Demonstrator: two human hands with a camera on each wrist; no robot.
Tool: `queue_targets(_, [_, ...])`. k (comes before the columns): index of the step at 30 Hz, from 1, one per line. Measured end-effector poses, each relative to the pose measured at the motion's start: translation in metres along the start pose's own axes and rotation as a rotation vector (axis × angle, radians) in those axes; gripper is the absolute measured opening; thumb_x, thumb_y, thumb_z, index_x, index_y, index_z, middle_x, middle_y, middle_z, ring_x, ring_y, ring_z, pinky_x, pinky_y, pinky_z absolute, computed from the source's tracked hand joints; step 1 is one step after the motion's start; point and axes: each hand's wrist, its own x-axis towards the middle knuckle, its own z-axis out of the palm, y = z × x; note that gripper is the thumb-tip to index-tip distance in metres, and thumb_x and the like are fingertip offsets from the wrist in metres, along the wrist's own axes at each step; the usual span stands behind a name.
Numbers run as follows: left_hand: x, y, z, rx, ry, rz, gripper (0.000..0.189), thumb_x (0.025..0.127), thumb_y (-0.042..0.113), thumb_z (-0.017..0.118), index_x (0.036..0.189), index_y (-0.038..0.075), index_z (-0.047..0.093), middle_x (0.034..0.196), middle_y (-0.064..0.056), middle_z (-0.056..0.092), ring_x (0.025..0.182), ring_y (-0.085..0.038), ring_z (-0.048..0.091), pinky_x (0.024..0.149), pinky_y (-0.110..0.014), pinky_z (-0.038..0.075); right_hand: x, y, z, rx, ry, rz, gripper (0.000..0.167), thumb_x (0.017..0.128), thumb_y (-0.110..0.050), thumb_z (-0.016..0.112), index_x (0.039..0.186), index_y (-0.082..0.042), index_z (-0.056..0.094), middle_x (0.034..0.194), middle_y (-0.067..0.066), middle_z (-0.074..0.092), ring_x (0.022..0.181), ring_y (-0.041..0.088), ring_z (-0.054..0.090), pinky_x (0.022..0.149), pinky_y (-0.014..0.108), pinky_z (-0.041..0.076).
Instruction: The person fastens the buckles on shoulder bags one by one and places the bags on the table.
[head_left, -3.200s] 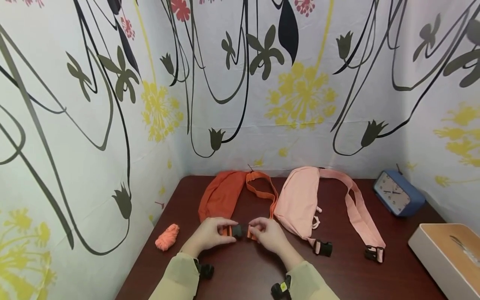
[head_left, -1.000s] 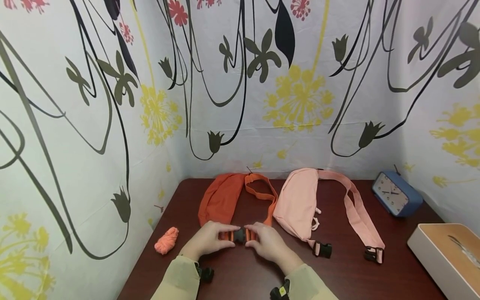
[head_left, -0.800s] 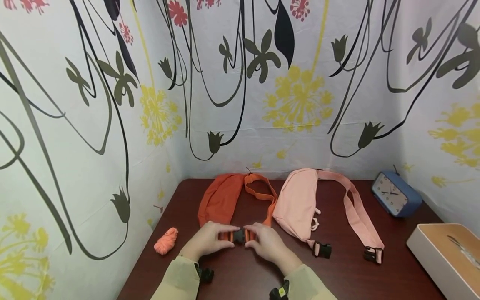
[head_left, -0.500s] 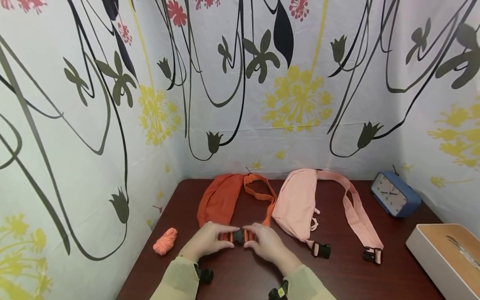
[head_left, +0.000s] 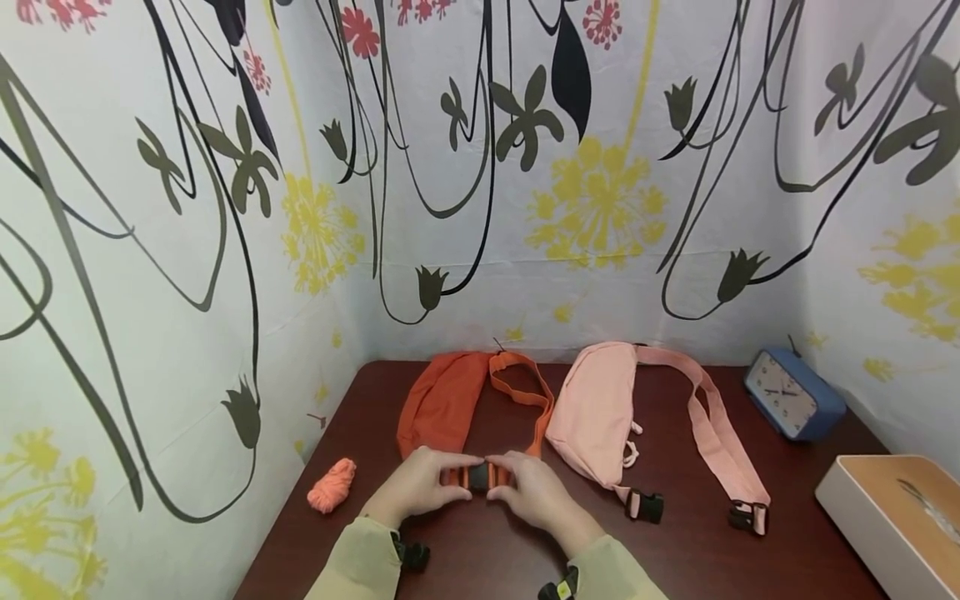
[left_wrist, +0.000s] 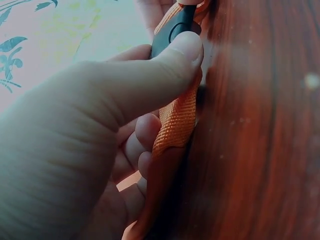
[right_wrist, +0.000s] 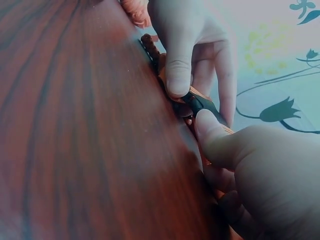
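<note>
An orange waist bag (head_left: 442, 404) lies at the back of the table, its strap (head_left: 542, 417) looping round toward me. Between my hands its dark buckle (head_left: 478, 477) shows as one piece, its two halves together. My left hand (head_left: 420, 487) pinches the left half with thumb and fingers; orange webbing (left_wrist: 177, 120) runs back under that thumb in the left wrist view. From the other side my right hand (head_left: 536, 493) pinches the right half. In the right wrist view both thumbs press the buckle (right_wrist: 200, 103) close over the table. Fingers hide parts of it.
To the right lies a pink waist bag (head_left: 596, 408), its buckle halves (head_left: 645, 506) apart. A blue clock (head_left: 795, 393) stands at the back right, near a white box (head_left: 851, 521). Coral yarn (head_left: 332, 486) lies at the left edge.
About three seconds ago the buckle halves were apart, one in each hand. My hands then came together, and the small gap between the halves has now closed.
</note>
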Motion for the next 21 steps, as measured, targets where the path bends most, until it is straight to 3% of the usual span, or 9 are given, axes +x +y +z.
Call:
queue_targets(2, [-0.0004, 0.0001, 0.0003, -0.011, -0.006, -0.007, 0.053, 0.096, 0.035, 0.088, 0.145, 0.040, 0.072, 0.069, 0.012, 0.065, 0.053, 0.000, 0.051, 0.060, -0.020, 0.049, -0.0008, 0.0008, 0.0007, 0.018, 0.006, -0.002, 0.048, 0.095, -0.034, 0.088, 0.136, -0.013, 0.077, 0.101, -0.006, 0.072, 0.073, -0.001, 0.050, 0.071, 0.025, 0.045])
queue_targets(7, [-0.0010, -0.0002, 0.0014, -0.034, -0.006, -0.014, 0.052, 0.096, 0.031, 0.088, 0.145, 0.040, 0.072, 0.064, 0.013, 0.060, 0.051, -0.001, 0.049, 0.056, -0.020, 0.046, -0.0022, 0.0032, 0.0028, 0.045, 0.019, -0.016, 0.047, 0.094, -0.035, 0.089, 0.135, -0.013, 0.078, 0.098, -0.007, 0.070, 0.070, -0.002, 0.048, 0.068, 0.023, 0.043])
queue_targets(15, [-0.0009, -0.0020, 0.0032, -0.032, -0.005, 0.006, 0.052, 0.097, 0.029, 0.088, 0.145, 0.039, 0.072, 0.071, 0.013, 0.063, 0.054, -0.001, 0.049, 0.055, -0.020, 0.045, -0.0028, 0.0026, 0.0023, 0.044, 0.018, -0.028, 0.047, 0.094, -0.035, 0.090, 0.135, -0.014, 0.078, 0.106, -0.005, 0.075, 0.075, -0.002, 0.052, 0.074, 0.024, 0.047])
queue_targets(21, [0.0001, -0.0018, 0.0026, -0.015, 0.001, 0.011, 0.053, 0.096, 0.029, 0.088, 0.146, 0.038, 0.072, 0.087, 0.013, 0.072, 0.057, 0.000, 0.050, 0.063, -0.020, 0.050, -0.0024, 0.0018, 0.0008, 0.033, 0.023, -0.025, 0.048, 0.093, -0.036, 0.090, 0.135, -0.015, 0.079, 0.106, -0.005, 0.076, 0.077, -0.001, 0.053, 0.076, 0.026, 0.049])
